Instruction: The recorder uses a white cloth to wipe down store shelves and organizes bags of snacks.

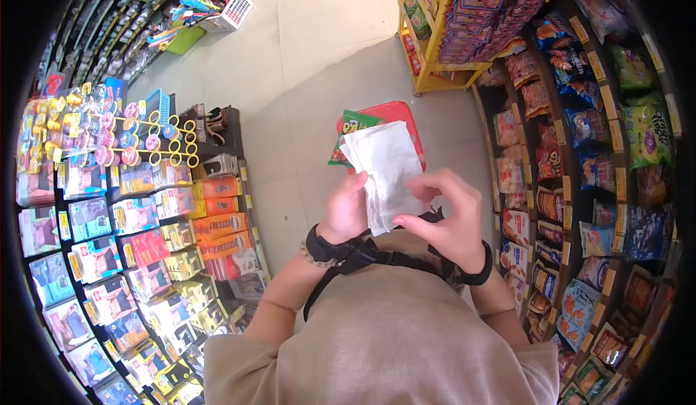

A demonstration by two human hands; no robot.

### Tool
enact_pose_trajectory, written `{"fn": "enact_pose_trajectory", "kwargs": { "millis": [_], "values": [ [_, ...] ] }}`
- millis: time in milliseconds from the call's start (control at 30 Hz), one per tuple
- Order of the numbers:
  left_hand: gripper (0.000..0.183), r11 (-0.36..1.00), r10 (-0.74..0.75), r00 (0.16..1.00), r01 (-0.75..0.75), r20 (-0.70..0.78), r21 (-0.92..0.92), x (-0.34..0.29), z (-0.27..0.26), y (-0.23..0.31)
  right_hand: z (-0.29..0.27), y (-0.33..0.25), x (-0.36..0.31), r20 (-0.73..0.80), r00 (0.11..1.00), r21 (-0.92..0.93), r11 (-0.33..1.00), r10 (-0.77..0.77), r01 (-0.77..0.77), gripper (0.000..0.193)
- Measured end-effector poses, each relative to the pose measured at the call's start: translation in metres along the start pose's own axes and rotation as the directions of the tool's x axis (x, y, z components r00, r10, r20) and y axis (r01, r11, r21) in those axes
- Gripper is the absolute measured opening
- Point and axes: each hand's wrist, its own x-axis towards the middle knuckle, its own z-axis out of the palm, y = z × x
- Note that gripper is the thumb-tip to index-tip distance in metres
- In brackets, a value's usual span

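A stack of thin white folded sheets (pixel 390 169), paper or soft plastic by its look, is held in front of my body. My left hand (pixel 344 209) grips its left edge, thumb on top and the other fingers hidden beneath. Over the lower right part of the stack, my right hand (pixel 453 216) is curved with thumb and fingers apart; whether its fingertips touch the sheets I cannot tell. Partly covered by the stack, a green snack bag (pixel 355 120) lies on a red stool or tray (pixel 406 119) lower down.
Racks of packaged goods (pixel 130 260) with yellow ring hooks (pixel 174 133) line my left. Shelves of snack bags (pixel 580 130) line my right. A yellow display stand (pixel 442 75) is ahead right, a white basket (pixel 235 10) far left. Tiled floor (pixel 304 64) lies between.
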Motion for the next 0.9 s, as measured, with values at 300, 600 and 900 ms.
{"fn": "enact_pose_trajectory", "kwargs": {
  "millis": [300,600,900],
  "values": [
    [0.063,0.99,0.139,0.989,-0.138,0.058,-0.031,0.011,0.021,-0.007,0.007,0.006,0.006,-0.071,0.994,-0.095,0.993,-0.08,0.073,0.016],
    [0.048,0.995,-0.085,0.952,0.067,-0.293,-0.071,0.001,-0.004,0.007,-0.044,0.018,0.014,-0.135,0.951,0.339,0.914,0.28,-0.221,0.004],
    [0.045,0.971,-0.145,0.954,0.086,-0.261,-0.224,-0.013,-0.003,0.016,-0.048,0.062,0.012,0.066,0.913,0.404,0.826,0.402,-0.393,0.015]
  ]
}}
